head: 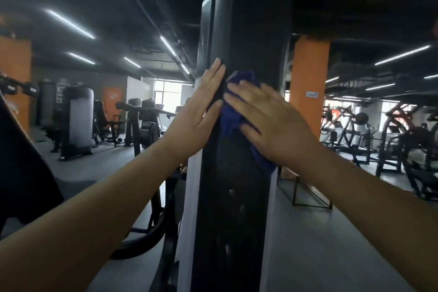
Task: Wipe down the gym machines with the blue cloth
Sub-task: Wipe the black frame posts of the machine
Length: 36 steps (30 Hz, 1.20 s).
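Note:
A tall black gym machine tower (237, 185) with white side edges stands right in front of me. The blue cloth (231, 123) lies bunched against its dark front panel at about chest height. My right hand (267, 123) presses flat on the cloth with straight fingers, covering most of it. My left hand (201, 111) rests flat with straight fingers on the tower's left edge, just beside the cloth.
Other weight machines (78, 121) stand on the grey floor to the left, and a row of plate-loaded machines (379, 140) to the right. An orange pillar (308, 83) rises behind the tower. A dark padded part (21, 161) juts in at the far left.

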{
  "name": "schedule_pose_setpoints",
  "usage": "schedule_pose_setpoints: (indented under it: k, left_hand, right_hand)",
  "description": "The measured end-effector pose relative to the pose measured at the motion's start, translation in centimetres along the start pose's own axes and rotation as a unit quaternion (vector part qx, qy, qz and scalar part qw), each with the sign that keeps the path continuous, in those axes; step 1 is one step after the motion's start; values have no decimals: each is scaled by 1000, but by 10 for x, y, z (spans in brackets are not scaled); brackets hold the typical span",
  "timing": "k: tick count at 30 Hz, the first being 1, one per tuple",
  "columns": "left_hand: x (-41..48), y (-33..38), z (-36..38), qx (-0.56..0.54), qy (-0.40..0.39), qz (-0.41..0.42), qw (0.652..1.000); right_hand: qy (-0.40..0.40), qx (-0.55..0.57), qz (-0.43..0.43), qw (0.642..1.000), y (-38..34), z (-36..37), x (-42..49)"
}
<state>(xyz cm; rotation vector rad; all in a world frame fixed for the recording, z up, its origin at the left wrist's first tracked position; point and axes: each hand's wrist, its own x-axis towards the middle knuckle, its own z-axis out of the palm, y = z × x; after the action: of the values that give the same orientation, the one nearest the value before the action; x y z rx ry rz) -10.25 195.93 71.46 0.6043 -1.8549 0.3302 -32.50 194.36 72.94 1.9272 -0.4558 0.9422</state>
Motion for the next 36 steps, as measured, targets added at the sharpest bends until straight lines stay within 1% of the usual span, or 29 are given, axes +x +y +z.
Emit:
schedule_pose_setpoints:
  k: [3,5,6,8,10,12,14,16,17,18,20,22,23,25,27,28,29,31,33,34,36]
  left_hand:
    - [-4,1,0,-10,13,-8,1000]
    - [-9,2,2,-22,15,-14,1000]
    - [-12,3,3,-24,12,-16,1000]
    - [-16,1,3,-15,-3,-20,1000]
    - [-19,0,-1,4,-14,-14,1000]
    - [-18,0,-3,10,-20,-5,1000]
    - [-19,0,-2,-5,-16,-8,1000]
    - [-22,1,2,-20,-6,-12,1000]
    - [-24,-1,3,-22,-2,-10,1000]
    - [-26,-2,3,-19,-1,-7,1000]
    - [-31,-4,2,-7,-8,-4,1000]
    - [-32,-5,0,7,-17,1,1000]
    - [-31,-6,-2,12,-22,4,1000]
    - [-31,-7,-3,8,-30,-4,1000]
    - [-32,-7,-4,-6,-35,-17,999]
    - [-33,-7,-3,-9,-37,-19,999]
    - [-34,-7,-3,-11,-38,-17,999]
    - [-33,-7,-4,-16,-45,-22,999]
    - [-33,-7,-5,-17,-53,-26,998]
    - [-32,-6,-6,-18,-55,-27,998]
    - [-31,-7,-8,-26,-56,-34,997]
  right_hand:
    - [49,10,77,996,16,-5,22]
    - [65,28,107,992,-7,5,6]
    - [59,26,103,993,-23,11,-10]
    - [35,16,61,997,-43,19,-38]
    - [17,6,31,999,-33,15,-35]
    - [24,-10,42,999,-15,7,-12]
    - [48,-13,71,996,-8,5,7]
    - [67,4,99,993,-20,11,3]
    - [66,12,100,993,-29,16,-8]
    - [57,14,88,994,-38,21,-22]
    - [22,5,29,999,-44,25,-47]
    - [5,-21,-25,999,-24,18,-40]
    - [10,-30,-22,999,-12,13,-29]
    - [30,-33,31,999,4,6,-6]
    - [35,-14,70,997,-5,9,-3]
    - [31,-5,58,998,-17,15,-14]
    - [18,-1,22,1000,-32,24,-31]
    - [-25,-11,-87,996,-57,36,-70]
    - [-66,-27,-158,985,-57,35,-84]
    - [-71,-34,-175,981,-49,31,-77]
    - [-56,-37,-158,985,-31,22,-52]
